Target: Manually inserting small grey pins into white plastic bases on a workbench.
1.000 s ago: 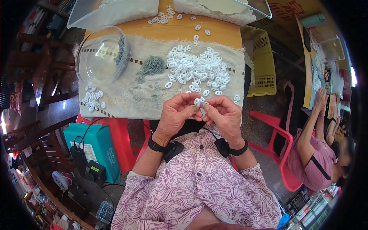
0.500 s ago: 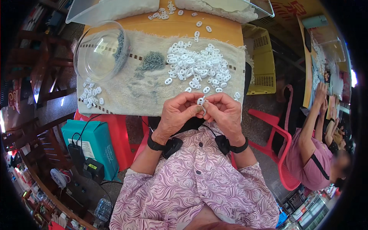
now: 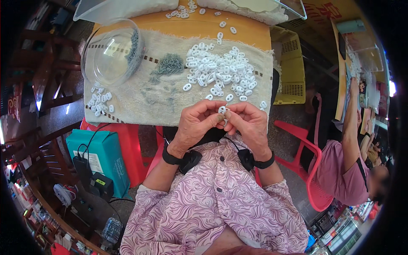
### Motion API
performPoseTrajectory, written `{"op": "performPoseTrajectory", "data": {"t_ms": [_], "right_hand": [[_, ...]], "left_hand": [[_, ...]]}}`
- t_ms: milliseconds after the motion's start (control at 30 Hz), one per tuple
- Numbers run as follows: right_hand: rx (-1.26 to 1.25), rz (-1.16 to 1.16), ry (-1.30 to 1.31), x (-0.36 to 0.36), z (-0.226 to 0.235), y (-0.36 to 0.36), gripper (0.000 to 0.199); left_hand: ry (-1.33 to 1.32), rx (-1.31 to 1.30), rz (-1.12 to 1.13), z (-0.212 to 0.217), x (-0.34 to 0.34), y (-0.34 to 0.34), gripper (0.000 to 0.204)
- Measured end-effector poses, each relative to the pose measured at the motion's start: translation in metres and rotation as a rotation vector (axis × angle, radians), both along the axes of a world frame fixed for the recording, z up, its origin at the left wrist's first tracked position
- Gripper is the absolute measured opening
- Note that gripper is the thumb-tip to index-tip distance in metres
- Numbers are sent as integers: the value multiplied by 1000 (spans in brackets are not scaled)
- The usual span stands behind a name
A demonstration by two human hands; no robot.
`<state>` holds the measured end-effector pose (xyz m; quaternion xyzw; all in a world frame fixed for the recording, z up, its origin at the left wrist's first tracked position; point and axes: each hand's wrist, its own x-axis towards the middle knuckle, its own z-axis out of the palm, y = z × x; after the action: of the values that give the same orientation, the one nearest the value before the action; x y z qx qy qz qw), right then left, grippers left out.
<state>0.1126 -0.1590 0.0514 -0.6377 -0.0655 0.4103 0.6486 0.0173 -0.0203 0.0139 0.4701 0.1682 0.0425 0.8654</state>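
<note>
A small white oval plastic piece with two holes (image 3: 222, 109) is pinched between the fingertips of my left hand (image 3: 199, 122) and my right hand (image 3: 246, 123), just past the cloth's near edge. Both hands are closed and meet at the piece; a bit of something pale shows below it, too small to name. Beyond my hands spreads a large heap of the same white two-hole pieces (image 3: 221, 68). To its left lies a pile of small grey-green rods (image 3: 170, 63), with a few strewn nearer me. A smaller group of white pieces (image 3: 100, 102) lies at the cloth's left corner.
A clear round bowl (image 3: 112, 55) with grey-green bits stands on the beige cloth (image 3: 148, 104). Clear bins (image 3: 127, 7) line the table's far edge. A yellow crate (image 3: 293, 68) stands at right, near a red chair (image 3: 316, 182) holding a person in pink. A teal box (image 3: 100, 157) sits left.
My hands stay together at the white piece, with only slight finger movement. At the right, the other person's arm has stretched farther out over their table.
</note>
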Motion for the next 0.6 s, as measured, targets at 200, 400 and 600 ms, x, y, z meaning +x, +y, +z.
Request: {"op": "performPoseTrajectory", "data": {"t_ms": [200,400,600], "right_hand": [[56,4,17,2,-1,-1,14],[87,8,65,6,-5,-5,14],[60,44,75,9,-6,-7,13]], "left_hand": [[1,17,-4,0,1,2,27],[7,44,-15,-2,-1,3,27],[-3,26,-35,-2,-1,2,28]]}}
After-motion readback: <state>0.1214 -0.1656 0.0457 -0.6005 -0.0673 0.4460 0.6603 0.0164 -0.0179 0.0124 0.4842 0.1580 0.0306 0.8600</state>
